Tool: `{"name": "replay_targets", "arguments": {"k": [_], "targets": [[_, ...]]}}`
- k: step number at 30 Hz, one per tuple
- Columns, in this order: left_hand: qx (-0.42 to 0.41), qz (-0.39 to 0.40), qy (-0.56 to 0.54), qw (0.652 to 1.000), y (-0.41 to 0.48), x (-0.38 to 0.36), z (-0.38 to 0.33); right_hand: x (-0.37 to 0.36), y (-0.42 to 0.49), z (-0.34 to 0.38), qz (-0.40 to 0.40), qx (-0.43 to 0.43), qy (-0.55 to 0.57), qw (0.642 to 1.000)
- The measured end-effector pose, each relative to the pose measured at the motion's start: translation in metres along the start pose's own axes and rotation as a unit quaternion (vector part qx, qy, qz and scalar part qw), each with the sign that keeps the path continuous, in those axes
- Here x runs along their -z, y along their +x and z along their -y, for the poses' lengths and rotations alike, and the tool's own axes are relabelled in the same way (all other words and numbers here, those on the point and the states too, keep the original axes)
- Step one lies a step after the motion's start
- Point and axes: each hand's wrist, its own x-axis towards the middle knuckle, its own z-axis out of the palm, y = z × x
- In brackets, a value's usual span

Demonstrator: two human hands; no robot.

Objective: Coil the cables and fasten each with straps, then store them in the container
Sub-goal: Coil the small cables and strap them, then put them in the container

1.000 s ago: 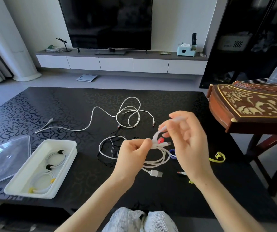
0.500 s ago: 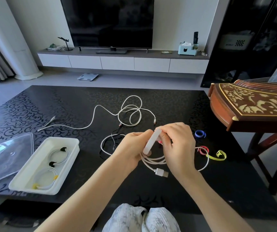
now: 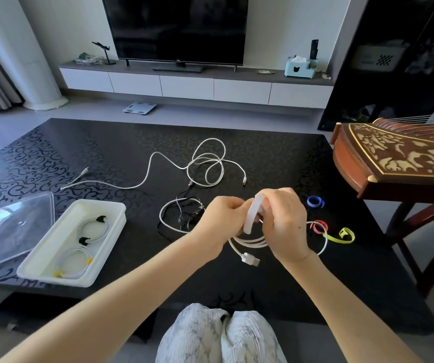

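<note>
**Both hands on the coil, strap between them**

Left hand (image 3: 223, 221) has its fingers curled round the coiled white cable (image 3: 250, 241), gripping it at the top of the loops. Right hand (image 3: 285, 226) is curled too, pinching the white strap (image 3: 252, 216), which stands up between the two hands. Whether the strap goes fully round the coil can't be told, as the fingers cover it.

The coil hangs just under the grip, above the black table (image 3: 105, 153). Its USB plug (image 3: 251, 260) dangles lowest, and one loop swings out to the right of the right wrist.

- Right of the grip, on the table: blue strap (image 3: 315, 201), red strap (image 3: 318, 226), yellow strap (image 3: 341, 237).
- Just left of the grip: tangled black cable (image 3: 184, 217).
- Beyond the grip: loose white cable (image 3: 205, 163).
- Well to the left: white container (image 3: 53, 276) holding two strapped coils (image 3: 95, 229), with the clear lid (image 3: 19, 226) beside it.
</note>
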Motion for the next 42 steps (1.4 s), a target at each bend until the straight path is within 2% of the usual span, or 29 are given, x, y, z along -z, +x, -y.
{"name": "replay_targets", "arguments": {"k": [3, 6, 9, 11, 12, 15, 17, 19, 21, 23, 25, 27, 29, 31, 34, 35, 37, 39, 42], "targets": [[-0.136, -0.016, 0.134, 0.981, -0.004, 0.002, 0.005, 0.006, 0.001, 0.001, 0.078, -0.102, 0.079, 0.989], [-0.150, 0.007, 0.154, 0.977, -0.004, 0.007, 0.007, 0.014, 0.008, 0.004, 0.140, -0.201, 0.147, 0.958], [-0.122, -0.019, 0.103, 0.987, -0.003, 0.005, 0.008, 0.026, 0.014, 0.013, 0.152, -0.244, 0.235, 0.929], [-0.084, -0.012, 0.024, 0.996, 0.000, 0.006, 0.009, 0.032, 0.012, 0.018, 0.156, -0.236, 0.281, 0.917], [-0.059, 0.006, -0.028, 0.998, 0.000, 0.007, 0.008, 0.033, 0.008, 0.020, 0.153, -0.217, 0.275, 0.924], [0.003, 0.065, -0.169, 0.983, 0.002, 0.009, 0.007, 0.033, -0.001, 0.015, 0.148, -0.061, 0.130, 0.978], [0.012, 0.078, -0.214, 0.974, 0.002, 0.010, 0.006, 0.034, -0.005, 0.007, 0.177, 0.037, 0.054, 0.982], [-0.002, 0.096, -0.217, 0.971, 0.001, 0.015, 0.005, 0.038, -0.006, 0.004, 0.216, 0.040, 0.065, 0.974], [-0.033, 0.119, -0.178, 0.976, -0.003, 0.019, 0.003, 0.045, -0.003, 0.005, 0.235, -0.029, 0.153, 0.959], [-0.086, 0.091, -0.102, 0.987, -0.005, 0.020, 0.003, 0.051, 0.003, 0.010, 0.230, -0.120, 0.232, 0.938], [-0.148, 0.015, -0.031, 0.988, -0.006, 0.019, 0.004, 0.055, 0.009, 0.016, 0.218, -0.226, 0.288, 0.905], [-0.208, -0.052, 0.032, 0.976, -0.008, 0.017, 0.002, 0.058, 0.016, 0.020, 0.215, -0.319, 0.339, 0.859], [-0.233, -0.086, 0.054, 0.967, -0.009, 0.016, 0.001, 0.061, 0.021, 0.023, 0.226, -0.385, 0.385, 0.808], [-0.244, -0.090, 0.066, 0.963, -0.010, 0.017, 0.001, 0.061, 0.025, 0.023, 0.230, -0.429, 0.424, 0.764], [-0.260, -0.045, 0.064, 0.963, -0.015, 0.016, -0.001, 0.059, 0.029, 0.021, 0.262, -0.447, 0.470, 0.714], [-0.260, -0.022, 0.049, 0.964, -0.016, 0.016, -0.001, 0.059, 0.030, 0.020, 0.282, -0.436, 0.471, 0.713], [-0.251, 0.015, 0.018, 0.968, -0.018, 0.018, -0.001, 0.059, 0.034, 0.022, 0.306, -0.404, 0.439, 0.742], [-0.243, 0.037, 0.002, 0.969, -0.018, 0.021, 0.000, 0.060, 0.037, 0.022, 0.304, -0.388, 0.407, 0.769], [-0.246, 0.067, 0.002, 0.967, -0.020, 0.023, 0.001, 0.061, 0.042, 0.020, 0.282, -0.386, 0.383, 0.790]]}}
